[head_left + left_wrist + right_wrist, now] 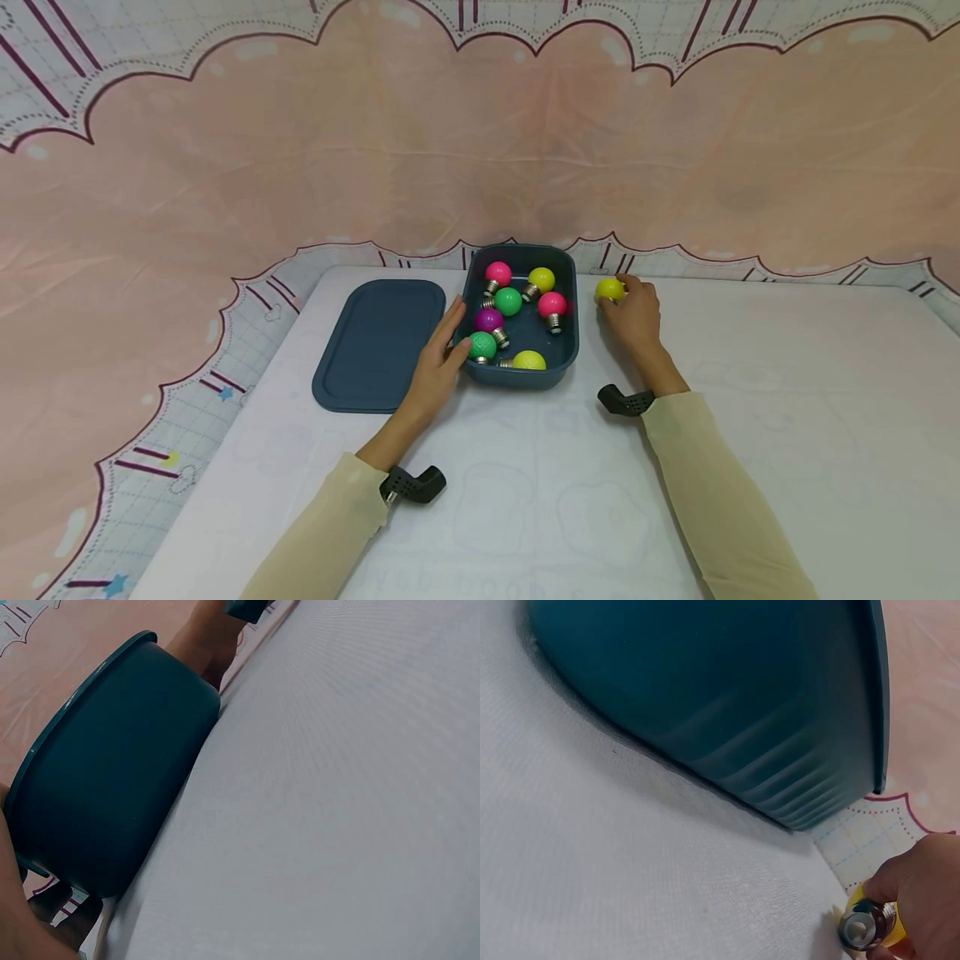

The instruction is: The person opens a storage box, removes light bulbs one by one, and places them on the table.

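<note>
A dark blue plastic box (pixel 517 379) stands at the table's far side. In it lie several small colored light bulbs: pink (pixel 552 304), green (pixel 507 302), purple (pixel 489 320) and yellow (pixel 541 279). My left hand (pixel 435 367) rests against the box's left side, fingers fairly straight and thumb at the rim. Right of the box, my right hand (pixel 636 315) pinches a yellow light bulb (pixel 610 289) low over the tabletop. In the right wrist view, the metal base of this bulb (pixel 860 928) faces the camera, and fingers cover part of its yellow globe.
Left of the box, a matching dark blue lid (pixel 378 346) lies flat, partly beneath my left hand in the head view. White cloth covers the table (pixel 540 500). A patterned peach backdrop (pixel 480 150) rises behind the far edge.
</note>
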A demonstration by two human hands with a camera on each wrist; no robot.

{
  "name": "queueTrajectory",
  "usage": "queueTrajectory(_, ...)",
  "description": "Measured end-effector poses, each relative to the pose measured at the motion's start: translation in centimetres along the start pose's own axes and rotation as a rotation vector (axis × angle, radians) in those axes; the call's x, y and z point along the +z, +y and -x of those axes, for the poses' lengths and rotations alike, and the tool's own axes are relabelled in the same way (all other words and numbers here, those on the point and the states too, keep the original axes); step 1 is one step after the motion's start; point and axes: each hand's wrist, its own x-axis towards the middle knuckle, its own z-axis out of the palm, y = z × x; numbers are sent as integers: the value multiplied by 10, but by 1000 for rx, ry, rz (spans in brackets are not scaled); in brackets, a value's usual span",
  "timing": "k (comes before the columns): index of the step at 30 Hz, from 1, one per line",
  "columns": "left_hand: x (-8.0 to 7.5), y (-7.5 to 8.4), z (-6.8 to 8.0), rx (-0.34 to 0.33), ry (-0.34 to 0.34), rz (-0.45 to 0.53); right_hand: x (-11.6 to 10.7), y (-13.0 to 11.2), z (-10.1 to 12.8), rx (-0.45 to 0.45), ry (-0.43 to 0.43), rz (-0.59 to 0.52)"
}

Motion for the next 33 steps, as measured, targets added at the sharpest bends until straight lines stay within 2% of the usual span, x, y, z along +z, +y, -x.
queueTrajectory(25, -1, -3, 0, -4, -4, 22, 1, 0, -1, 18, -5, 9)
queueTrajectory(33, -1, -3, -1, 9, -3, 22, -7, -6, -1, 12, 35, 16)
